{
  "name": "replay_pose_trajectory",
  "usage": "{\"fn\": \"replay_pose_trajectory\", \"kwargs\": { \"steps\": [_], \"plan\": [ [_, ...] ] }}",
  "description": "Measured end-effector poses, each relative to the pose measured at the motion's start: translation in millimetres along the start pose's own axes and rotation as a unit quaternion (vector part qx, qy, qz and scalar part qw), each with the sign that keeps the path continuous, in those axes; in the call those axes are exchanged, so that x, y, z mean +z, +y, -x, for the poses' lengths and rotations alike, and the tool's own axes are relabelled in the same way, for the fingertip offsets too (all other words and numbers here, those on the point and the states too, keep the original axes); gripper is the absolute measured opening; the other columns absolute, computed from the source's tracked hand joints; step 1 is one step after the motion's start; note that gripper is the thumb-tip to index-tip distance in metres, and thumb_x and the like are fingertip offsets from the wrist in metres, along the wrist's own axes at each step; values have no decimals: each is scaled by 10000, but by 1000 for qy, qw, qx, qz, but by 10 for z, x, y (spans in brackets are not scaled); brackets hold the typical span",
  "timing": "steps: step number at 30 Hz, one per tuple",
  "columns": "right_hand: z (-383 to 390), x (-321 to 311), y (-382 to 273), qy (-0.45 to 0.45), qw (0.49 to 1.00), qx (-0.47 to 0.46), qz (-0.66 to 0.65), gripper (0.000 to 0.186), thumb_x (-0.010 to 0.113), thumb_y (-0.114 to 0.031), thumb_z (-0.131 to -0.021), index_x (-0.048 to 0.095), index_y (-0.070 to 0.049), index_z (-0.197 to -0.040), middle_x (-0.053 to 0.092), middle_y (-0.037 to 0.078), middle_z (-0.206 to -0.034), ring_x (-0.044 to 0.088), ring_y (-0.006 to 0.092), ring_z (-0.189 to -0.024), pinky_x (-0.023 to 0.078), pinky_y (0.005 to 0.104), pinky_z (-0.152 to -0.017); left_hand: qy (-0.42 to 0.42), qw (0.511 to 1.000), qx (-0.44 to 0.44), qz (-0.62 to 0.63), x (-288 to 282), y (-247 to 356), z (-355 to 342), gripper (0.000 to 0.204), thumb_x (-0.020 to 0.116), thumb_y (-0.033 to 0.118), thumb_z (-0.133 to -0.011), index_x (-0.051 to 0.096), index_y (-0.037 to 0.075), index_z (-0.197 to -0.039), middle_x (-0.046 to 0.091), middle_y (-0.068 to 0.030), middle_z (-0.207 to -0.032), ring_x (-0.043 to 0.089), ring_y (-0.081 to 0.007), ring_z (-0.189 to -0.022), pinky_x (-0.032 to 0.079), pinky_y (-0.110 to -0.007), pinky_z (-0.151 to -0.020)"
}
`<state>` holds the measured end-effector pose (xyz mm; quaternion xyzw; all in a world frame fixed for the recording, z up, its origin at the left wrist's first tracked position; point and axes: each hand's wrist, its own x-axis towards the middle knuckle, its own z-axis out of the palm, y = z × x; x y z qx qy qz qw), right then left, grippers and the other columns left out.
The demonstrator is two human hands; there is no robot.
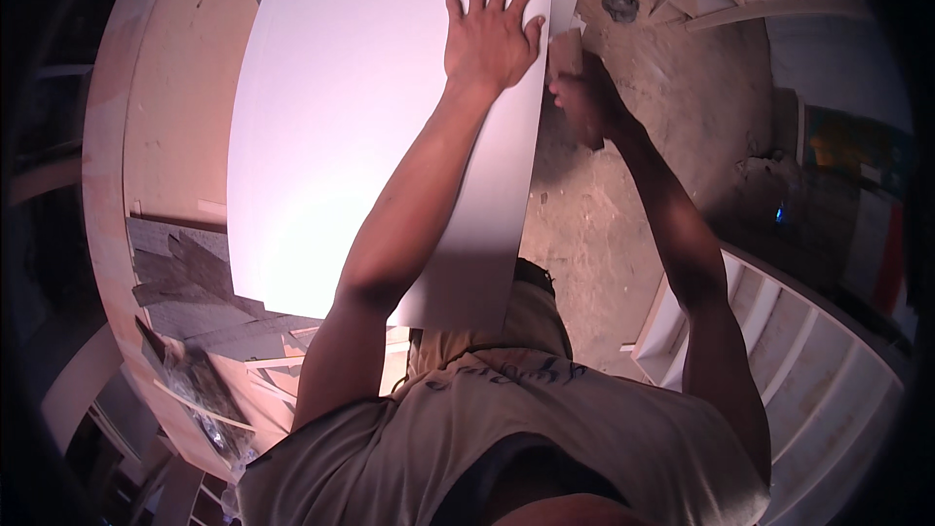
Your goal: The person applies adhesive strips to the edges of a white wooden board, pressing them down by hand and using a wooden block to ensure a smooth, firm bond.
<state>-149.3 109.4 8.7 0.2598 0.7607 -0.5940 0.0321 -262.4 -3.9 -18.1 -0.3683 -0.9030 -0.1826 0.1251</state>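
Note:
A large white panel (360, 117) lies flat on the workbench, apparently with more sheets under it. My left hand (490, 39) presses palm-down near its far right corner, fingers spread and thumb close to the right edge. Just beyond that edge, my right hand (592, 105) is closed around a brown block (566, 53). The block is held upright beside the panel's edge. Motion blurs this hand, and I cannot tell whether the block touches the edge.
Dark grey strips (200, 278) lie on the wooden bench (180, 88) at the left, with clear plastic wrap (200, 404) nearer me. White slatted frames (769, 331) stand at the right. A dark crumpled scrap (618, 2) lies on the concrete floor (672, 107).

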Motion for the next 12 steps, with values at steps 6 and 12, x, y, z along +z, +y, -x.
{"fn": "replay_pose_trajectory", "kwargs": {
  "steps": [6, 12],
  "plan": [
    [918, 151, 384, -63, 996, -21, 58, 270, 514, -73, -751, 545, -24, -1015, 579, 47, -833, 551, 126, -689, 469, 273, -624, 54, 998, 8, -11, -132, 134, -54, 471, 430, 359, -896, 427, 144, -1315, 394, -123, -1356, 347, -290, -1264, 255, -516, -1029],
    [1938, 546, 296, -164, 966, 87, 180, 521, 477, 10, -789, 415, -103, -1294, 485, 225, -1230, 502, 344, -1133, 432, 394, -934, -43, 997, -38, 46, -125, 99, -30, 555, 449, 405, -878, 416, 113, -1349, 339, -151, -1429, 273, -309, -1338, 171, -515, -1095]
  ]
}}
